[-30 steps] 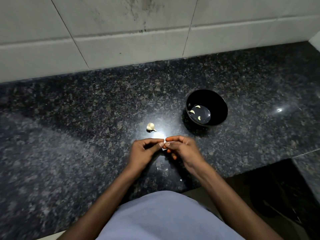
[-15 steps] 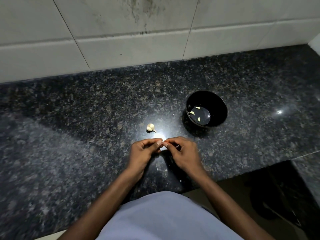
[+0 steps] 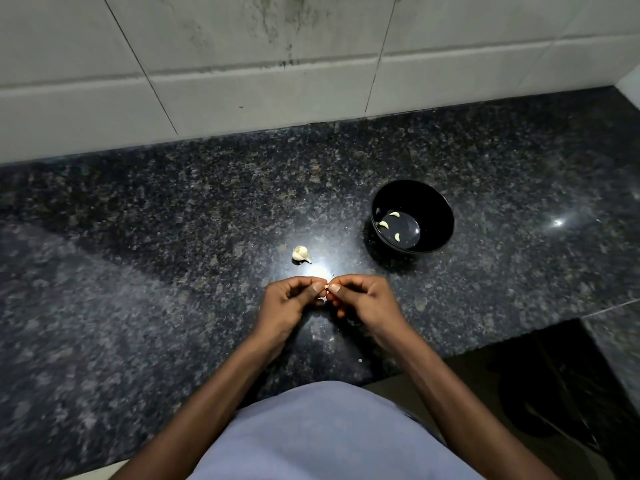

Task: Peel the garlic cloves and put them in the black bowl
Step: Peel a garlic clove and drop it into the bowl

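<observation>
My left hand (image 3: 289,304) and my right hand (image 3: 367,299) meet fingertip to fingertip above the counter's front part. Both pinch a small garlic clove (image 3: 325,289), of which only a pale sliver shows between the thumbs. A partial garlic bulb (image 3: 300,254) lies on the counter just beyond my hands, to the left. The black bowl (image 3: 436,206) stands to the right and farther back, with three peeled cloves (image 3: 383,224) on its bottom.
The dark speckled granite counter (image 3: 173,254) runs back to a white tiled wall (image 3: 242,81). Its front edge steps back at the right, where a dark floor (image 3: 554,393) shows below. A bright light reflection lies on the counter near my hands.
My hands stay together on the clove, with the fingertips shifting slightly. The white bit of clove or skin seen between them a second ago is now mostly hidden.
</observation>
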